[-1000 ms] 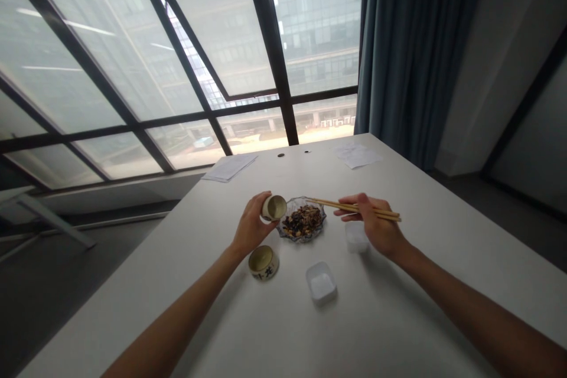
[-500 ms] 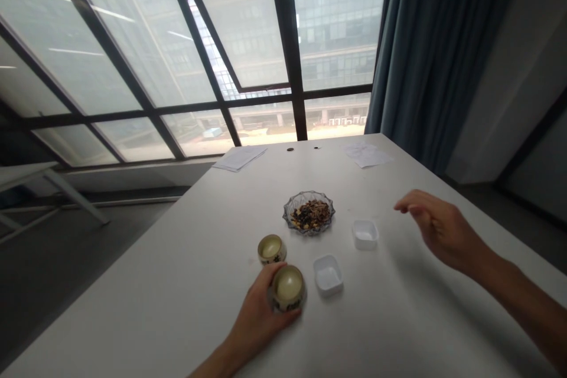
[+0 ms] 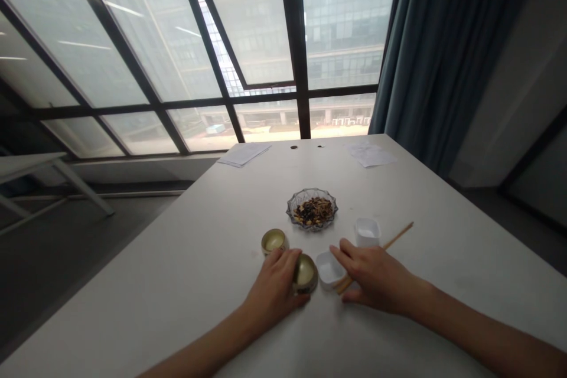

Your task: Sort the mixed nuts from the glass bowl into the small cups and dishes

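My left hand (image 3: 274, 286) is wrapped round a small yellow-green cup (image 3: 306, 273) that stands on the white table (image 3: 199, 283). A second such cup (image 3: 273, 241) stands just behind it. My right hand (image 3: 376, 277) lies low on the table over a pair of wooden chopsticks (image 3: 396, 235), fingers curled on their near end, beside a small white square dish (image 3: 328, 267). Another white square dish (image 3: 367, 231) stands behind it. A glass dish of dark mixed seeds or nuts (image 3: 312, 211) sits in the middle, beyond both hands.
Papers lie at the table's far end, one sheet (image 3: 244, 153) on the left and another sheet (image 3: 371, 155) on the right, with two small dark spots between them. Large windows and a blue curtain (image 3: 425, 53) stand behind. A table leg frame (image 3: 57, 180) is at left.
The left hand brought one cup from the glass dish down to the table near me. The right hand came back beside the near white dish, with the chopsticks now lying on the table under it.
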The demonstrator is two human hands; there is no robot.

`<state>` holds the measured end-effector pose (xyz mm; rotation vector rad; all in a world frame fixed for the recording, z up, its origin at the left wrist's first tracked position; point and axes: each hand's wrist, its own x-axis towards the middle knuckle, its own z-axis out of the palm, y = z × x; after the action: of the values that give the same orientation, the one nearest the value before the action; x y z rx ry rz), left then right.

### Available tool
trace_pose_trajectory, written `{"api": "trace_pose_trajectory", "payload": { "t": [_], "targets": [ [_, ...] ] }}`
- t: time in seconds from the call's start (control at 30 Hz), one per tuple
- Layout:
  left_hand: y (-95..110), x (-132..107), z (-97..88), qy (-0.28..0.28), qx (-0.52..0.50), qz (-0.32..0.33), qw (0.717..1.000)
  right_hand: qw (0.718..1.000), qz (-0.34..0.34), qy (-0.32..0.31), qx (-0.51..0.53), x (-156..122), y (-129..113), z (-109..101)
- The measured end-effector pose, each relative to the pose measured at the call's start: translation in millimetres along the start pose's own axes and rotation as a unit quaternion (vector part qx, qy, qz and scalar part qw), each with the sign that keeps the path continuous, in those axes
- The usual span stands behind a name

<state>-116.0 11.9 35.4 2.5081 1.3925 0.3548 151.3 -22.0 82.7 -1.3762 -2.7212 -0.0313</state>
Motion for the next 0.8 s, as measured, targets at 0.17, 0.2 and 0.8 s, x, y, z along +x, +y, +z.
{"api": "trace_pose_trajectory", "payload": {
  "t": [0.17, 0.2, 0.8],
  "targets": [
    [8, 29, -18.8, -0.020, 0.096, 0.033, 0.995, 0.999, -0.032, -0.025, -0.018, 32, 6, -1],
    [7, 35, -20.7, -0.021, 0.102, 0.034, 0.994, 0.999, -0.028, -0.027, -0.021, 37, 9, -1],
    [-76, 34, -60.2, 0.067, -0.017, -0.011, 0.998, 0.989, 0.135, -0.028, -0.045, 9, 103, -33]
  ]
}}
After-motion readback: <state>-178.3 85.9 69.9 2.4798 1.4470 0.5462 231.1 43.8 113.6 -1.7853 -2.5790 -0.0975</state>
